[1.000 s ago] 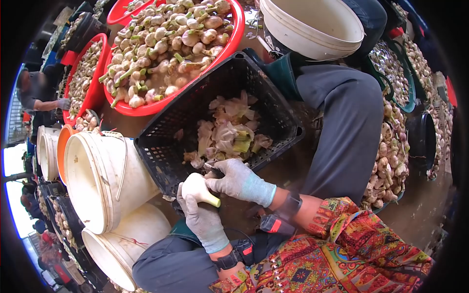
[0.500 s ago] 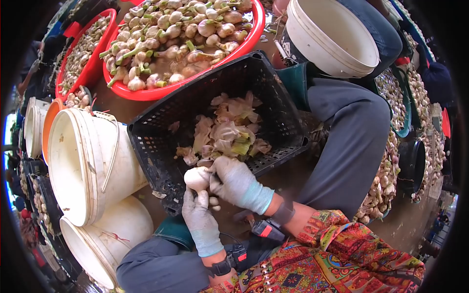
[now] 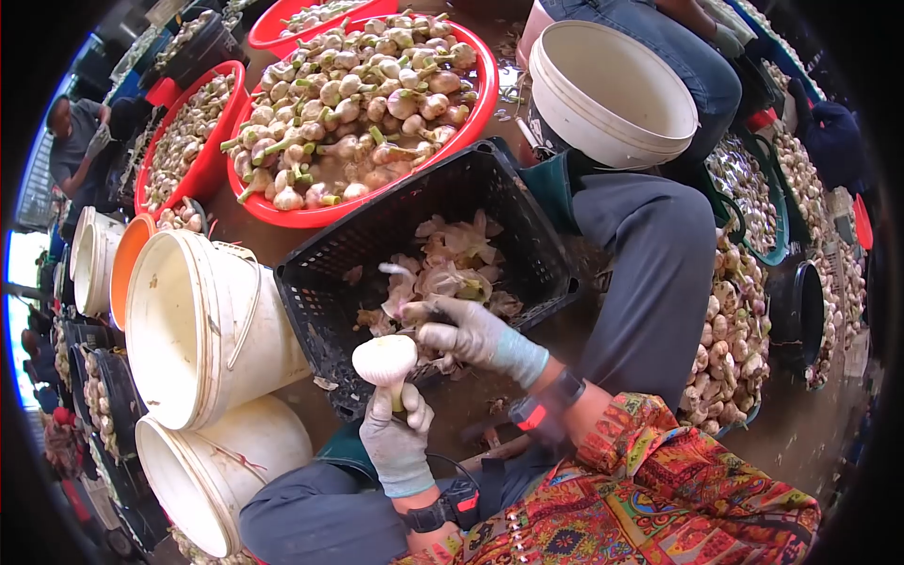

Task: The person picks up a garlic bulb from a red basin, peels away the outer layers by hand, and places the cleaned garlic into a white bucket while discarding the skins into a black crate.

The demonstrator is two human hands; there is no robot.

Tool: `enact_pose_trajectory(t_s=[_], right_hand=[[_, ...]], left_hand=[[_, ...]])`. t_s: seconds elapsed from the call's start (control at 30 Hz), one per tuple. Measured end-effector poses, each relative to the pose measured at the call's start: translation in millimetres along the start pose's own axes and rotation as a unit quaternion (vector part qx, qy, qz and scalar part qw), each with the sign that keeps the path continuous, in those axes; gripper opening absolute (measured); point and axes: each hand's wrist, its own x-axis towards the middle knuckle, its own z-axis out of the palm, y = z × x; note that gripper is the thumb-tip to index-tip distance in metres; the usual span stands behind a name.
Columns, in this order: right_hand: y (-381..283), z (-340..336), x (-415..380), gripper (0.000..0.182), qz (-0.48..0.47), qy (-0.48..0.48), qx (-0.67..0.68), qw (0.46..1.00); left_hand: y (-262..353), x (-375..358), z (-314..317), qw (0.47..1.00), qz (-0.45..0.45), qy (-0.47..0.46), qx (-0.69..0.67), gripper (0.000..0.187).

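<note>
My left hand (image 3: 396, 441), in a grey-white glove, grips a white garlic bulb (image 3: 385, 358) by its stem, bulb upward. To its right my right hand (image 3: 485, 341), gloved too, hovers over the near edge of a black plastic crate (image 3: 325, 315). Its fingers are apart, pointing left, with nothing seen between them. Inside the crate lies a heap of papery garlic skins (image 3: 457, 264) with some greenish bits. A pale, blurred scrap of skin (image 3: 397, 271) shows just above the heap, beyond my right fingertips.
A red basin (image 3: 363, 209) of garlic bulbs in water stands beyond the crate. White buckets (image 3: 268, 311) lie tilted at left; another white bucket (image 3: 612, 141) stands at upper right. Piled garlic (image 3: 730, 348) lies right of my knee. Other people sit at upper left and upper right.
The bulb has turned from lying sideways between both hands to standing stem-down in my left hand. My right hand has let go of it and moved right, opening its fingers.
</note>
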Motion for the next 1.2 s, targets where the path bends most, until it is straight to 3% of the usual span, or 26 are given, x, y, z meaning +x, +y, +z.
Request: enact_pose_trajectory(t_s=[0.03,0.07,0.1,0.13,0.17,0.2,0.27,0.33,0.4,0.47,0.53,0.6,0.67,0.7,0.73,0.8,0.83,0.87,0.93,1.0,1.07,1.1,1.17,1.2], right_hand=[[-7,10,-1,0.052,0.003,-0.011,-0.027,1.000],[4,10,3,0.055,-0.055,-0.012,-0.056,0.997],[8,14,8,0.052,-0.139,0.063,-0.161,0.975],[12,17,11,0.049,-0.218,0.139,-0.261,0.930],[14,19,7,0.044,-0.176,0.155,-0.321,0.917],[8,24,1,0.039,-0.133,0.171,-0.381,0.899],[18,32,4,0.029,-0.133,0.207,-0.461,0.852],[28,34,8,0.024,-0.151,0.232,-0.496,0.823],[32,36,12,0.020,-0.138,0.244,-0.491,0.825],[32,31,17,0.017,-0.128,0.256,-0.489,0.824],[25,17,28,0.012,-0.164,0.306,-0.456,0.819],[33,-9,47,0.011,-0.130,0.382,-0.390,0.828],[36,-31,55,0.011,-0.079,0.400,-0.142,0.902],[29,-37,47,0.018,-0.048,0.359,-0.050,0.931],[25,-37,39,0.018,-0.052,0.357,-0.054,0.931],[19,-27,23,0.031,-0.076,0.197,-0.103,0.972],[3,-12,8,0.046,-0.023,0.140,-0.020,0.990],[2,-7,4,0.046,-0.024,0.135,-0.022,0.990],[1,-2,2,0.052,0.027,-0.001,0.001,1.000],[1,5,6,0.046,0.026,-0.004,-0.002,1.000],[1,11,14,0.036,-0.021,0.062,-0.052,0.996],[17,7,27,0.033,-0.136,0.113,-0.123,0.976],[26,-4,35,0.027,-0.072,0.246,-0.071,0.964],[21,-9,36,0.026,-0.051,0.286,-0.075,0.954]], left_hand=[[-1,1,-3,1.000,-0.014,0.014,-0.001,0.035],[-1,2,-5,0.999,-0.031,0.030,0.000,0.037],[-2,4,-4,0.999,-0.034,0.036,0.005,0.037],[-6,7,-1,0.994,-0.001,0.104,0.038,0.037],[-8,10,1,0.982,0.030,0.171,0.072,0.037],[-10,13,2,0.981,0.024,0.174,0.077,0.037],[-18,21,3,0.956,0.049,0.195,0.215,0.028],[-31,29,16,0.942,0.057,0.216,0.252,0.025],[-43,35,21,0.881,0.163,0.318,0.310,0.025],[-30,25,14,0.883,0.120,0.273,0.362,0.026],[-22,21,15,0.948,0.059,0.188,0.251,0.026],[-19,19,14,0.966,0.036,0.169,0.192,0.027],[-18,16,4,0.996,-0.016,0.077,0.037,0.030],[-17,15,4,0.999,-0.019,0.047,0.011,0.031],[-17,13,5,0.999,-0.016,0.042,0.010,0.031],[-16,12,10,0.999,-0.030,0.014,-0.008,0.030],[-14,11,8,1.000,-0.025,0.012,-0.009,0.030],[-11,11,3,0.998,-0.039,-0.015,-0.037,0.030],[-9,9,7,0.996,-0.047,-0.039,-0.066,0.030],[-8,4,14,0.992,-0.033,0.119,0.028,0.033],[-10,10,0,0.994,-0.009,0.105,0.029,0.033],[-13,12,-8,0.996,0.013,0.088,0.029,0.033],[-17,16,-4,0.995,0.028,0.090,0.029,0.043],[-20,18,-2,0.998,0.028,0.061,-0.018,0.039]])
